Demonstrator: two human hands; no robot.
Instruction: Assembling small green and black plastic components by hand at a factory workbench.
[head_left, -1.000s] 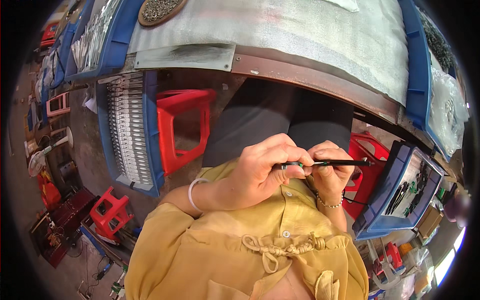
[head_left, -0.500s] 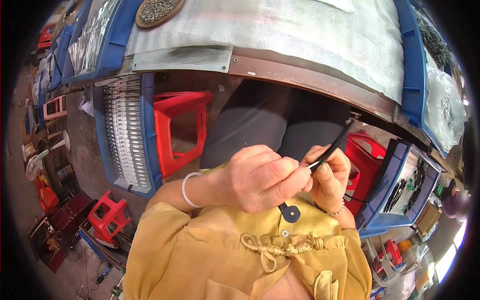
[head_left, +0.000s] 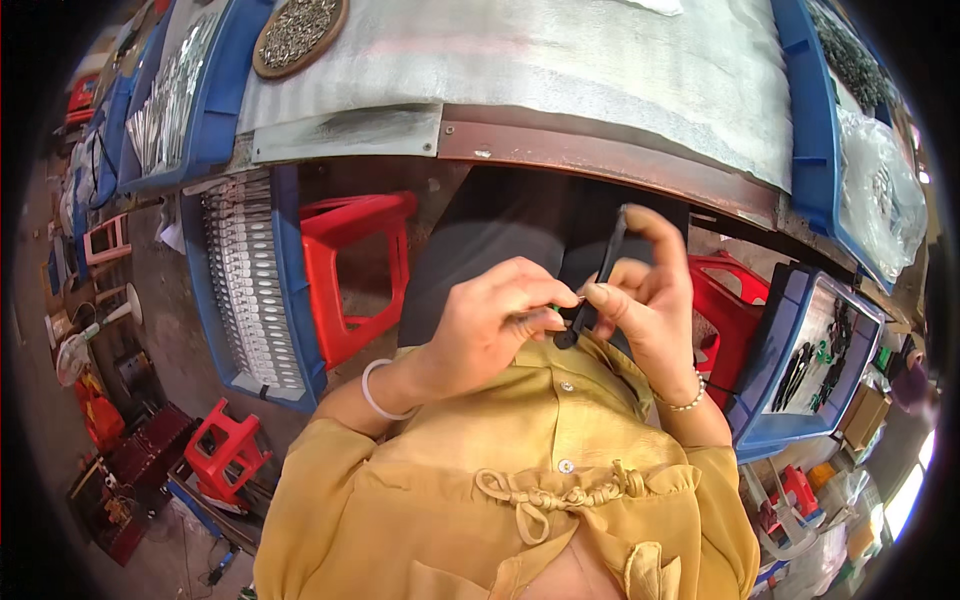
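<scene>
My right hand [head_left: 650, 300] grips a slim black handle-like piece [head_left: 606, 262] that stands nearly upright over my lap, its rounded end [head_left: 567, 340] pointing down. Thumb and fingers hold it around the middle, with the index finger bent near its top. My left hand [head_left: 505, 315] is closed in a pinch right beside the piece. At its fingertips is something tiny, too small to name. A dark patch shows between the left fingers, and I cannot tell what it is.
Ahead, the workbench [head_left: 560, 80] carries a round dish [head_left: 300, 30] of small metal bits. A blue bin [head_left: 215, 100] holds metal strips; a blue crate [head_left: 300, 290] holds rows of silver pieces. On the right are a plastic bag [head_left: 880, 190], a crate [head_left: 750, 425] of black and green pieces, and red stools [head_left: 320, 280].
The black piece has swung more upright, and its rounded end has shifted away from my body. My left hand has drawn slightly left, and the white bit at its fingertips no longer shows.
</scene>
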